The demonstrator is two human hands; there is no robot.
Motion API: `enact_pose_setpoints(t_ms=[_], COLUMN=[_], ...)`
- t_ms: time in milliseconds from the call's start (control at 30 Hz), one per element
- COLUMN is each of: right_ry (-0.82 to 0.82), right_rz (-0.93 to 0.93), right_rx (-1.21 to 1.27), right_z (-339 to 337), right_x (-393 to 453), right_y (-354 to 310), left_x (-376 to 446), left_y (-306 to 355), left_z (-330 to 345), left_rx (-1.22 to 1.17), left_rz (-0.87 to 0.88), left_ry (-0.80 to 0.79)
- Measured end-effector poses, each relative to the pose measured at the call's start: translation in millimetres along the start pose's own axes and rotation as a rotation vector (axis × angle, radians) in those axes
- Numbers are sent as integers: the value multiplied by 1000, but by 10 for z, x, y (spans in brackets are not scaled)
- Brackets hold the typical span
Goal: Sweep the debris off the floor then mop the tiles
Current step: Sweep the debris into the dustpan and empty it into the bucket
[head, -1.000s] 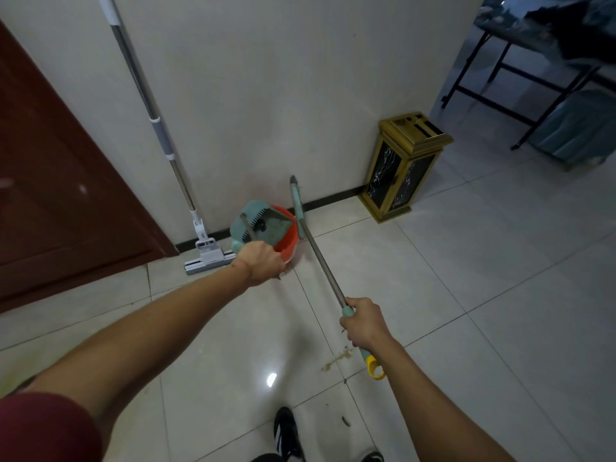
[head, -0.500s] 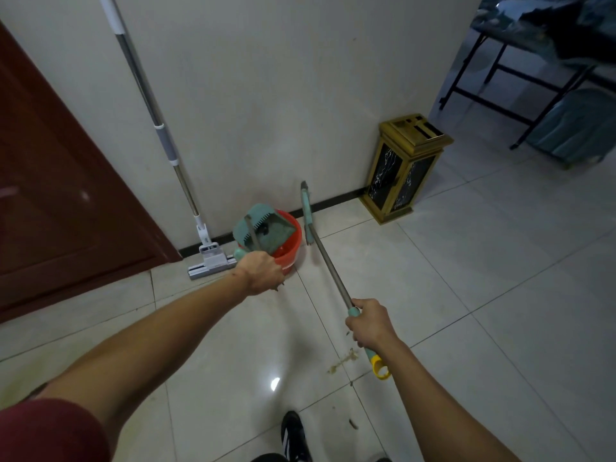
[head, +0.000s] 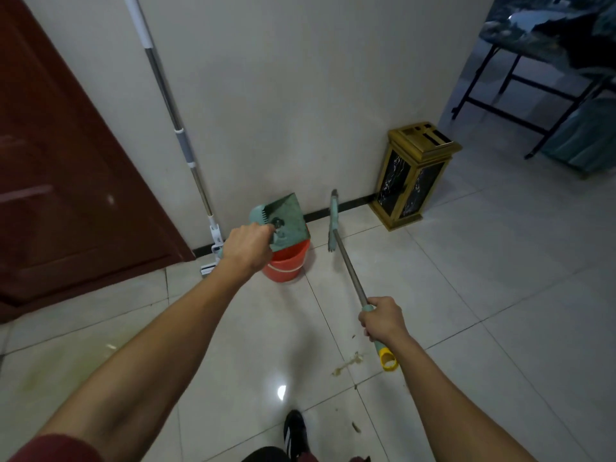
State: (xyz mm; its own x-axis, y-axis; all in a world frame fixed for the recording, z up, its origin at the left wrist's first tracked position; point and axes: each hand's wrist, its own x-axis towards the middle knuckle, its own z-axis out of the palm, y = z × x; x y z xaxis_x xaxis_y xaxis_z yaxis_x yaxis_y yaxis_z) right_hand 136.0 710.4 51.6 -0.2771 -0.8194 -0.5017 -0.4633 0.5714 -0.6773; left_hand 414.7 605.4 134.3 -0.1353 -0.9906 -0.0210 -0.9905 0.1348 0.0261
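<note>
by the wall, dustpan just beyond left hand grip.

Person wearing short dark-red sleeve, showing at lower left corner on left upper arm. Both forearms showing bare from there down; left hand and right hand wearing no gloves, rings or watch. Right arm showing no sleeve within frame. Black shoe with white stripes showing at bottom edge. Dark-red trouser fabric peeking in beside shoe, matching sleeve; second foot too cropped for telling detail.
</note>
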Motion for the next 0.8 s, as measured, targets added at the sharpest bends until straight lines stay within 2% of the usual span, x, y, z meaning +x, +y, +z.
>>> enact_pose_setpoints(t_ms=[200,333,567,800], right_ry=[26,18,-54,-152], right_rz=[-3,10,53,129], right_rx=[81,74,53,-6], right_z=[-154,-284,-313,-115], right_x=[-181,-250,-373,-467], right_y=[131,397,978,1476], left_x=[-617,-1147,-1920,-2515], left_y=[140,425,848,945], left_z=[-32,36,260,623], left_rx=[-337,-383,-442,-406], left_rz=[-308,-371,-427,-497], left_ry=[218,282,188,85])
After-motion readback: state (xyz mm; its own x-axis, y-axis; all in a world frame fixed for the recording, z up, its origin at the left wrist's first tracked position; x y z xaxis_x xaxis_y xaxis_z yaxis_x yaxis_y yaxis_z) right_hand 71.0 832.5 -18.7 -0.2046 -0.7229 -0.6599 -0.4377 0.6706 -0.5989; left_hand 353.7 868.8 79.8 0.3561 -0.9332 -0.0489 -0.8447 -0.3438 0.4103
